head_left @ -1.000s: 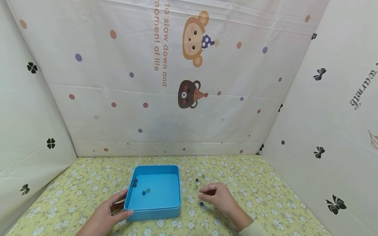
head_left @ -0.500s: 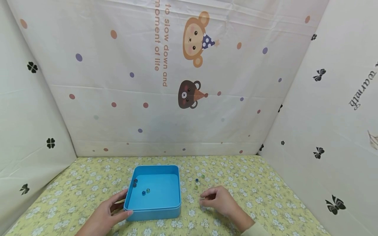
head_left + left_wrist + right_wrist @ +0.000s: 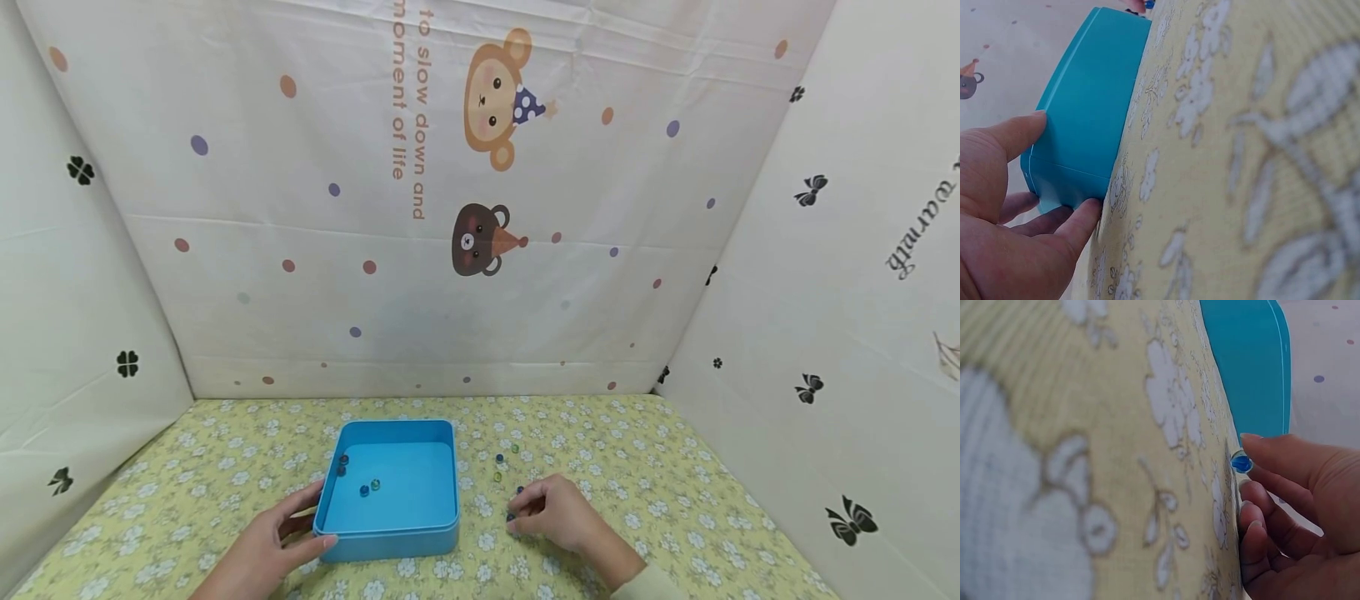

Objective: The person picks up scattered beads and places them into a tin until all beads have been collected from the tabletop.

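A light-blue square box point(image 3: 397, 543) stands without a lid on the flowered cloth. My left hand point(image 3: 262, 537) grips its near left corner, thumb on the front wall and fingers along the left side; the left wrist view shows this hand point(image 3: 1029, 212) against the wall. Inside lie a blue marble point(image 3: 364, 491), a green marble point(image 3: 376, 484) and two dark marbles point(image 3: 342, 465). Right of the box, my right hand point(image 3: 558, 512) pinches a clear marble with a blue core point(image 3: 1242, 462) between thumb and index finger, low at the cloth. The other fingers are curled.
Just beyond my right hand lie a dark blue marble point(image 3: 499, 458), a green marble point(image 3: 515, 448) and a yellow-green marble point(image 3: 498, 477). Another dark marble point(image 3: 521, 490) shows beside my index finger. White printed sheets point(image 3: 420, 325) wall in the back and sides.
My right hand has lowered slightly and its thumb and index finger have closed on the blue marble. A dark marble now shows beside the index finger. The left hand and box have stayed still.
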`<state>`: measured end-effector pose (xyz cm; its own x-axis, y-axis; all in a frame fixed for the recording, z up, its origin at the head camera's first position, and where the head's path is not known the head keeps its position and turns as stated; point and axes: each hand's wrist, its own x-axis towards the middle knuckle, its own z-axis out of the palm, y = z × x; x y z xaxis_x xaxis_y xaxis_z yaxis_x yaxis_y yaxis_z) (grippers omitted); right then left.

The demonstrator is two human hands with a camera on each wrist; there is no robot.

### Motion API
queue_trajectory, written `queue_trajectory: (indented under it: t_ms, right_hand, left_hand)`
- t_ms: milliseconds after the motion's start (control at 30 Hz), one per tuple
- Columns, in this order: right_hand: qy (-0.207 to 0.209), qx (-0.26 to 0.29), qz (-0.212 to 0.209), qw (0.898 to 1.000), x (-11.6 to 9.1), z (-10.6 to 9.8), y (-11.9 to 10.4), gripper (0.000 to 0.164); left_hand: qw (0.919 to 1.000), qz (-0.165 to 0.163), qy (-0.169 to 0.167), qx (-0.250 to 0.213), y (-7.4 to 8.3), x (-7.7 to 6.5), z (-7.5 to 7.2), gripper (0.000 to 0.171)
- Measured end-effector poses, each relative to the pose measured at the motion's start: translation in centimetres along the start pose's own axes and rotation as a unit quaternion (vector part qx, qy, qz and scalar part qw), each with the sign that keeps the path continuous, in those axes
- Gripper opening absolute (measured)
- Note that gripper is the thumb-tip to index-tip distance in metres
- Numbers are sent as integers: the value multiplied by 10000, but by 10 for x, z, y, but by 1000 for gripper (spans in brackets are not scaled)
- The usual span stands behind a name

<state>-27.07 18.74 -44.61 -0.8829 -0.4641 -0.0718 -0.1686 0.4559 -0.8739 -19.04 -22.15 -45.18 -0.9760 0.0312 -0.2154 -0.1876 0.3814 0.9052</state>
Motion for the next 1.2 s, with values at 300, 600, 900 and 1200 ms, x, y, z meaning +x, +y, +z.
queue_trajectory:
  t_ms: [300,600,900,1200]
  right_hand:
    - [14,-112,5,9999,1,1,3,18]
    - [32,-208,29,9998,1,1,1,15]
    - [63,-235,43,9997,1,0,4,13]
    - [80,-331,136,9993,3,0,4,13]
  left_hand:
    - [10000,10,-16,16,1,0,0,90]
    - [10000,47,-53,48,0,0,-1,89]
    - [9999,86,-80,37,0,0,-1,91]
    - [9999,52,-141,12,1,1,-1,90]
